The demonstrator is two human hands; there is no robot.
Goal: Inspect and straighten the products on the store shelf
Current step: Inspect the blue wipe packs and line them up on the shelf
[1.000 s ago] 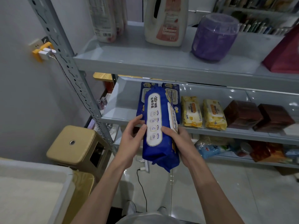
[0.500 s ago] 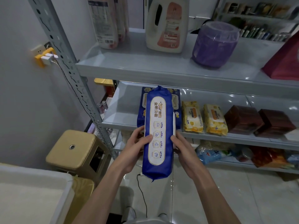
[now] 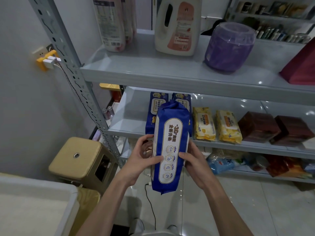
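Two hands hold one long blue pack (image 3: 170,147) upright in the middle of the frame. We see it off the shelf, in front of the middle shelf's front edge. The left hand (image 3: 141,160) grips its left side, with the thumb laid across the white printed label and the fingers curled at the pack's edge. The right hand (image 3: 196,160) grips the right side, its thumb also on the label and its other fingers hidden behind the pack. The pack stands on end, its gathered seam at the top and its lower end hanging free above the tiled floor (image 3: 238,201).

Behind it, on the middle shelf (image 3: 129,123), two more blue packs (image 3: 157,104) lie side by side, largely covered by the held one. To their right we count two yellow packs (image 3: 203,123) just beside each other, then two brown boxes (image 3: 257,126) toward the right edge of the frame.

On the upper shelf (image 3: 153,68) stand a white detergent jug (image 3: 177,26) and, to its right, a purple tub (image 3: 228,46). A tall printed pack (image 3: 110,23) stands to the jug's left. At the lower left of the frame we see a tan stool (image 3: 80,157) beside the perforated upright (image 3: 85,92), and at the left a yellow plug adapter (image 3: 46,60) on the wall.
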